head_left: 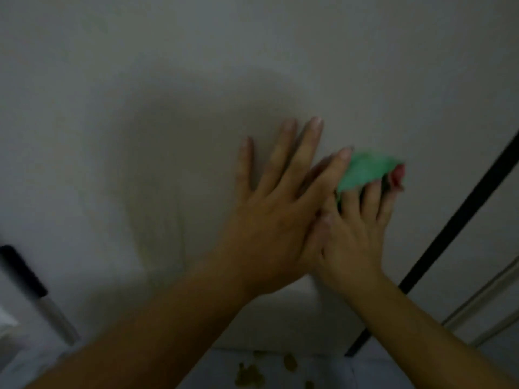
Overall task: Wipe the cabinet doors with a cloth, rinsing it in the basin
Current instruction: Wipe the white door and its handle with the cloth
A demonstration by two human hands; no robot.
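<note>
**Together on the door: two flat hands, cloth under the right**

Both hands lie against the white cabinet door point(168, 94), side by side and overlapping. The left hand point(276, 209) is spread flat on the bare panel, its fingers straight and fanned upward. Its forefinger point(334, 169) slants to the right, across the thumb side of the right hand point(355, 237), so the right thumb is hidden. The right hand's fingers are extended and press the cloth point(362, 171) against the door. The green cloth is bunched, showing above and between the right fingertips, with a pink fold point(397, 178) at its right end. The picture is blurred, so finer detail of the fabric cannot be told.

A soft shadow falls on the panel to the left of the hands. To the right, a black strip point(460, 217) runs diagonally down the cabinet front, with more pale surface beyond it. At the lower left edge a bar handle point(25, 276) shows, black at the top and silver lower down. Below the door lies a pale tiled floor point(323, 372) with some yellowish-green patches point(250, 374).
</note>
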